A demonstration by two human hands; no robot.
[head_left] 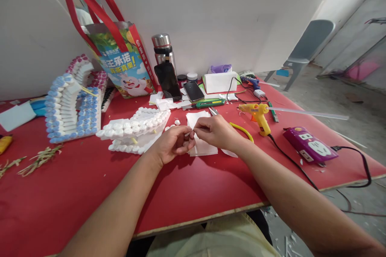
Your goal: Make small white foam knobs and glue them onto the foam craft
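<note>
My left hand (172,143) and my right hand (212,130) meet over the red table (90,184). Both pinch one small white piece (191,132) between their fingertips. Under them lies a stack of white paper squares (199,144). A white craft model made of small rolled pieces (135,128) sits just left of my left hand. A few loose white rolls (176,122) lie beside it.
A blue-and-white rolled-paper model (72,104) stands at the left before a printed bag with red handles (120,56). A yellow glue gun (257,114), a purple power strip (310,144), two phones (169,82), a steel flask (163,50) and a white box (220,82) lie behind and right.
</note>
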